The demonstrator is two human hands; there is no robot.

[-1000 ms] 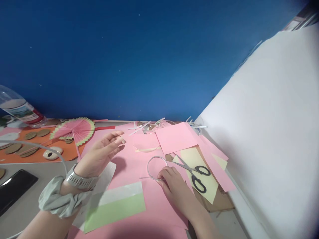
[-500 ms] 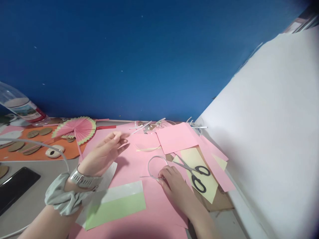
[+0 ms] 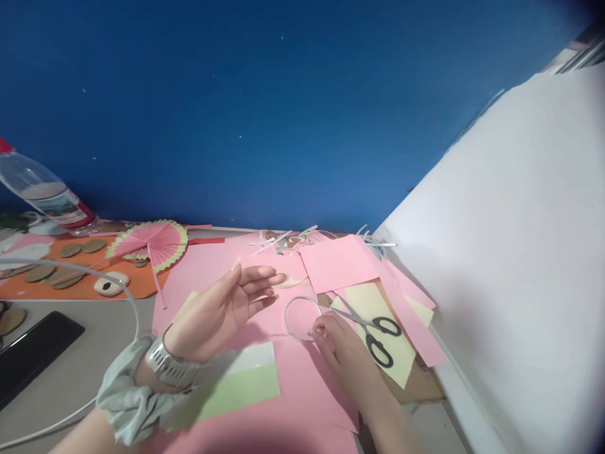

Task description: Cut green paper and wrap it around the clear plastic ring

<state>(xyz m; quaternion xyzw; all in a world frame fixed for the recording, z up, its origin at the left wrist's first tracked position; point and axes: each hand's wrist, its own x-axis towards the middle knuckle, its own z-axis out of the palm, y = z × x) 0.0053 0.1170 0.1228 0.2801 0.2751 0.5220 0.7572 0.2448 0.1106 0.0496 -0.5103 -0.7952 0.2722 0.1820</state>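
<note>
In the head view my left hand (image 3: 234, 302), with a pale watch and a scrunchie at the wrist, is held above the pink paper (image 3: 302, 378). Its palm is turned partly up, its fingers are stretched out, and nothing lies in it. My right hand (image 3: 338, 343) pinches the right edge of a thin white loop (image 3: 285, 315), which looks like wire or cord with a short tail pointing left. Near the loop is a pale curved strip (image 3: 292, 284). Below my left hand lies a sheet, part white and part light green (image 3: 246, 389).
Black-handled scissors (image 3: 366, 323) lie on yellow paper (image 3: 401, 364), right of my right hand. Pink sheets (image 3: 338, 263) and cut strips are behind. At left are a pleated paper fan (image 3: 165, 243), a phone (image 3: 40, 353), a cable (image 3: 66, 419) and a bottle (image 3: 57, 198).
My left hand has moved right toward the loop, and its fingers have spread from a loose curl. My right hand still holds the loop. The view has shifted slightly.
</note>
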